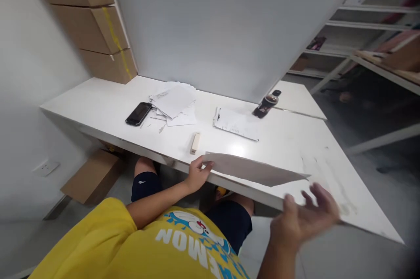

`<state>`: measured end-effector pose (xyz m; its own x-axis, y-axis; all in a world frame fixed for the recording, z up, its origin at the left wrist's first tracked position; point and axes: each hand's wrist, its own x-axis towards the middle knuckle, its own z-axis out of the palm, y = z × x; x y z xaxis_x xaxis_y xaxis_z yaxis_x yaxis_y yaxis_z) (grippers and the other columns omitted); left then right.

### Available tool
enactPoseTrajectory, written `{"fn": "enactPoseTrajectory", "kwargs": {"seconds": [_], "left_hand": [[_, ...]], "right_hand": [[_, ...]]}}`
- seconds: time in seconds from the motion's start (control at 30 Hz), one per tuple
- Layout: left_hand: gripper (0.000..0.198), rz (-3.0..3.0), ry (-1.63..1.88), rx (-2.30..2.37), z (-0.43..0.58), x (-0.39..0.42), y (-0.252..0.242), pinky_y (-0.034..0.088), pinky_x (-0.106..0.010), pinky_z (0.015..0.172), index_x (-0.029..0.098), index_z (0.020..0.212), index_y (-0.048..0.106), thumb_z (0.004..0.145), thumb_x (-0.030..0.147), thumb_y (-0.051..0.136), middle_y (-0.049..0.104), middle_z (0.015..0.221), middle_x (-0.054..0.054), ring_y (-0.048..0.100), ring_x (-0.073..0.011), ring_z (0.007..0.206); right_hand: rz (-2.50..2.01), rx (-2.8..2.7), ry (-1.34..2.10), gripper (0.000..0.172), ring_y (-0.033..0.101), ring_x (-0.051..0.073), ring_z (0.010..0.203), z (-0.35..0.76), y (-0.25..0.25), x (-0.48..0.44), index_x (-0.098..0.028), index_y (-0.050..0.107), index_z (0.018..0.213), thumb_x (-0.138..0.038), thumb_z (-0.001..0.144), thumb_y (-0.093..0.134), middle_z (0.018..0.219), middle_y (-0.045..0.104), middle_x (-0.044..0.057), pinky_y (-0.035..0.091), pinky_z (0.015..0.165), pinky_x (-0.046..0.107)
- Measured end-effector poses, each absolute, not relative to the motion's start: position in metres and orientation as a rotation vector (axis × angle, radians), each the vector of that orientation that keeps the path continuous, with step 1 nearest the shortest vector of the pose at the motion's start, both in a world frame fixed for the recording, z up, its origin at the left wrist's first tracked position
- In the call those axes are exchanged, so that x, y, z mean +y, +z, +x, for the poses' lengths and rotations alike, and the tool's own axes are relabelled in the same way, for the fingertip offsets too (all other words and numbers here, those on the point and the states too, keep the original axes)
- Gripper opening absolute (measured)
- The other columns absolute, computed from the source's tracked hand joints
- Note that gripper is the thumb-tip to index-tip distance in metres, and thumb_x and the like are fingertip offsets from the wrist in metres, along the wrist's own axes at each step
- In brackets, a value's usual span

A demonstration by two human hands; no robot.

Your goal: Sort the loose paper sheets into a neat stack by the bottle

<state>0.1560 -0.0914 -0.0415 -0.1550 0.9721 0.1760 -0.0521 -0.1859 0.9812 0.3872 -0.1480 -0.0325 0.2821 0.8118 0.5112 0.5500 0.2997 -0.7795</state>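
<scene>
My left hand [198, 174] pinches the left end of a sheet of paper [252, 168], which stands tilted on its long edge near the front of the white table. Off the paper's right end, my right hand [310, 215] hovers with its fingers apart and curved, slightly blurred, holding nothing. Just beyond my left hand lies a small cream-coloured stapler [195, 143]. Farther back is a flat stack of printed papers [236, 122], possibly on a clipboard; its base is hard to make out.
A loose pile of papers [177, 103] lies at the back left beside a black phone [139, 114]. A dark drink bottle [265, 106] stands near the grey partition [223, 29]. Cardboard boxes [105, 29] are stacked at the table's left end.
</scene>
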Motion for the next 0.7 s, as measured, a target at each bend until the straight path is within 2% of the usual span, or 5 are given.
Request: {"fn": "enactPoseTrajectory", "kwargs": {"seconds": [0.07, 0.17, 0.27, 0.57, 0.7], "left_hand": [[0.04, 1.059, 1.438, 1.208, 0.144, -0.11, -0.04, 0.052, -0.031, 0.075, 0.016, 0.09, 0.072, 0.075, 0.052, 0.07, 0.074, 0.087, -0.007, 0.066, -0.02, 0.08], [0.042, 0.913, 1.269, 1.278, 0.121, -0.129, -0.043, 0.049, -0.028, 0.066, 0.013, 0.089, 0.072, 0.072, 0.052, 0.072, 0.073, 0.08, -0.005, 0.063, -0.018, 0.071], [0.043, 0.837, 1.163, 1.375, 0.097, -0.138, -0.052, 0.045, -0.026, 0.063, 0.012, 0.084, 0.072, 0.066, 0.051, 0.076, 0.072, 0.076, -0.004, 0.06, -0.0166, 0.068], [0.036, 0.858, 1.156, 1.386, 0.074, -0.128, -0.061, 0.043, -0.024, 0.059, 0.015, 0.075, 0.07, 0.066, 0.05, 0.073, 0.066, 0.066, -0.002, 0.057, -0.0159, 0.065], [0.036, 0.947, 1.067, 1.409, 0.077, -0.122, -0.063, 0.032, -0.021, 0.045, 0.015, 0.074, 0.069, 0.07, 0.051, 0.07, 0.055, 0.055, 0.002, 0.044, -0.0101, 0.048]], "right_hand": [[-1.399, -1.179, 0.546, 0.077, 0.041, 0.036, 0.135, 0.385, -0.036, -0.15, -0.027, 0.022, 0.151, -0.053, 0.085, 0.055, 0.146, 0.043, 0.017, 0.039, 0.102, 0.055], [-1.399, -0.968, 1.117, 0.069, 0.059, 0.034, 0.116, 0.374, -0.048, -0.154, -0.022, 0.054, 0.131, -0.055, 0.073, 0.071, 0.126, 0.064, 0.015, 0.048, 0.095, 0.046], [-1.396, -0.809, 1.421, 0.059, 0.068, 0.031, 0.096, 0.357, -0.061, -0.159, -0.019, 0.068, 0.112, -0.054, 0.066, 0.078, 0.104, 0.074, 0.011, 0.053, 0.085, 0.042], [-1.439, -0.599, 1.298, 0.05, 0.069, 0.028, 0.089, 0.327, -0.074, -0.152, -0.017, 0.07, 0.104, -0.044, 0.062, 0.077, 0.098, 0.076, 0.008, 0.055, 0.079, 0.039], [-1.49, -0.55, 1.224, 0.049, 0.069, 0.028, 0.087, 0.332, -0.071, -0.152, -0.017, 0.07, 0.102, -0.042, 0.06, 0.074, 0.094, 0.076, 0.007, 0.055, 0.077, 0.039]]}}
